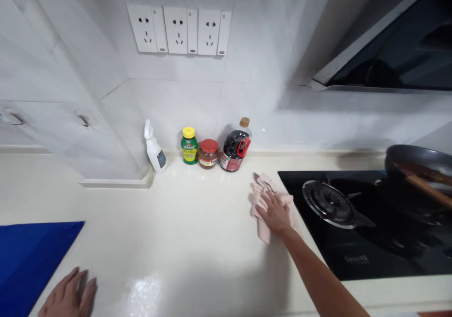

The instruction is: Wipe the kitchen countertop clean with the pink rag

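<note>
My right hand (275,212) presses a crumpled pale pink cloth (264,232) onto the white countertop (183,227), beside the left edge of the stove. Its fingers are bent over the cloth. Down at the lower left, my left hand (68,296) rests on the counter with its fingers apart and nothing in them; its lower part is cut off by the frame. Against the wall stand a white spray bottle (155,152), a green bottle with a yellow cap (189,147), a red-lidded jar (208,154) and a dark sauce bottle with a red handle (233,148).
To the right is a black glass stove (367,256) with a burner ring (330,204) and a dark wok (391,159) holding a wooden-handled utensil (429,190). A range hood (395,48) hangs above. A blue mat (31,256) lies left. Wall sockets (178,32) are behind.
</note>
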`<state>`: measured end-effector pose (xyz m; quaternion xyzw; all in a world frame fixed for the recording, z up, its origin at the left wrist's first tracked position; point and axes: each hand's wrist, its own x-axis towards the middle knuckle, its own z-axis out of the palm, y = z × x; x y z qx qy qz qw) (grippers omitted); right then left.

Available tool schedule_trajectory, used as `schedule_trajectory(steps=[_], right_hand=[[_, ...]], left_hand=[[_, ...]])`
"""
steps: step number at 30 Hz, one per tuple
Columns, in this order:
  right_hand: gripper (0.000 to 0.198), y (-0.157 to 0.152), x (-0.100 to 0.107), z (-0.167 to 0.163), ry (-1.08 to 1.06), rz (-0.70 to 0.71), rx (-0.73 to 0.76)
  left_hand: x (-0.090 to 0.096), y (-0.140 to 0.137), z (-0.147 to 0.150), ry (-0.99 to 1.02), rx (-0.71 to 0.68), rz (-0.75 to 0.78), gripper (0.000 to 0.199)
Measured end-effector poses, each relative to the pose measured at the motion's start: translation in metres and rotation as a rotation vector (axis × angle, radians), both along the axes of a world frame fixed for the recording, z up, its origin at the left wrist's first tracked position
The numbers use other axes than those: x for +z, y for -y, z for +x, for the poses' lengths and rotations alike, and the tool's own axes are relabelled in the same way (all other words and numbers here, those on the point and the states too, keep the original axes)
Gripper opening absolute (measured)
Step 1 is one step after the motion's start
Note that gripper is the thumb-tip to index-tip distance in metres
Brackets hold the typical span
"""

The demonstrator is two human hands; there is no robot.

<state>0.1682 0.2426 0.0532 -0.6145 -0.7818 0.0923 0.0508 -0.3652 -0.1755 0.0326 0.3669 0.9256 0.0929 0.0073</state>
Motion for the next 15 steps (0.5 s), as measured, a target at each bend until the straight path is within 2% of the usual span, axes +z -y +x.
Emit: schedule_trajectory(steps=[2,4,7,9,11,15], right_hand=[[0.060,0.029,-0.017,0.047,-0.008,0.086,-0.012],[0.063,0.067,-0.036,0.080,-0.004,0.164,0.001],[0.066,0.127,-0.055,0.092,0.036,0.203,-0.133],[0.068,0.159,-0.056,0.072,0.054,0.173,-0.266],[0.069,0.180,-0.048,0.032,0.051,0.097,-0.276],[0.063,0.191,-0.015,-0.075,-0.049,-0.128,0.011]], left_hand=[[0.000,-0.001,-0.001,-0.008,-0.004,-0.001,0.059],[0.000,-0.002,-0.001,-0.010,-0.003,-0.004,0.058],[0.002,-0.004,-0.001,-0.015,-0.017,-0.015,0.059],[0.003,-0.004,-0.001,-0.024,-0.029,-0.021,0.059],[0.003,-0.005,-0.001,-0.033,-0.030,-0.029,0.059],[-0.001,-0.005,-0.001,-0.061,-0.015,-0.055,0.056]])
